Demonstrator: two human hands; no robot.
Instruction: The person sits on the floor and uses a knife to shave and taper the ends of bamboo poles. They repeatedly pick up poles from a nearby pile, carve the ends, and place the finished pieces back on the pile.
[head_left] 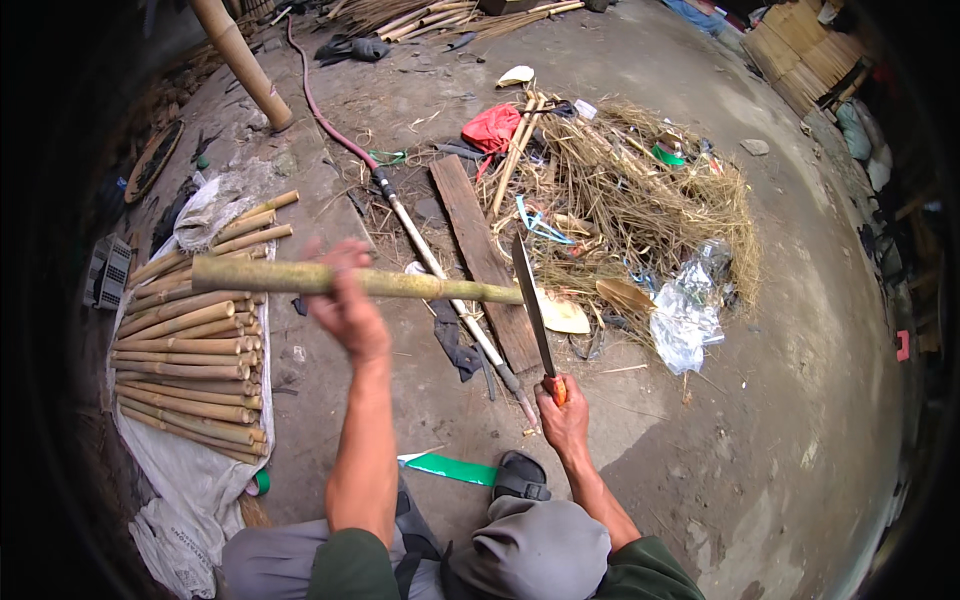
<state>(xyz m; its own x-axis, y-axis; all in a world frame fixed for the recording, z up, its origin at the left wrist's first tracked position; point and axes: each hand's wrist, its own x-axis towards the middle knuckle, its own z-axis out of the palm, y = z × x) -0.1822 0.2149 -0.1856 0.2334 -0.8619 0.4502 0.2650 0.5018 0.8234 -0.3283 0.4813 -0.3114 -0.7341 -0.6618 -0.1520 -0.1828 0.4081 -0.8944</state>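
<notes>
My left hand, smeared by motion, is around a yellow-green bamboo pole and holds it level across the view. The pole's left end is blurred. A machete with an orange handle is gripped in my right hand, its dark blade pointing up and away. The blade crosses the pole's right end; whether they touch, I cannot tell. Beneath that end lies a dark wooden plank on the ground, with a pale curved piece just right of the blade.
Cut bamboo lengths are stacked on a white sack at left. A pole joined to a hose runs beside the plank. Straw and litter are heaped at right, with clear plastic. A green strip lies near my shoe.
</notes>
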